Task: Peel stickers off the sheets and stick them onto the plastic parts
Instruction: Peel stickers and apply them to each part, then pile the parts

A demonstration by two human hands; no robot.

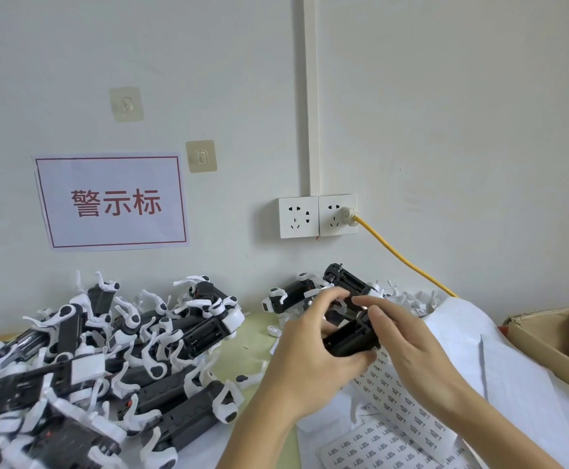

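A: Item one, the grips?

B: Left hand (305,346): fingers and thumb curled round a black plastic part (349,340), clamped on it above the right half of the surface (242,336). Right hand (408,336): fingers bent, tips set on the top of the same part (whether they pinch a sticker, I cannot tell).

A: Item two, sheets?

B: Sticker sheet (401,397), printed in rows, directly under the hands, curling toward the near edge. A second sticker sheet (374,448) flat at the near edge. Plain white paper (500,363) beside them, toward the right edge.

A: Item three, stock?

B: Heap of black-and-white plastic parts (107,360) across the left half. A smaller cluster (313,292) against the far edge, just behind the hands.

A: Sundries?

B: Cardboard box (547,343) at the right edge. On the wall: red-bordered sign (112,201), two adhesive hooks (202,156), double socket (317,215) with a yellow cable (401,255) plugged in (right outlet).
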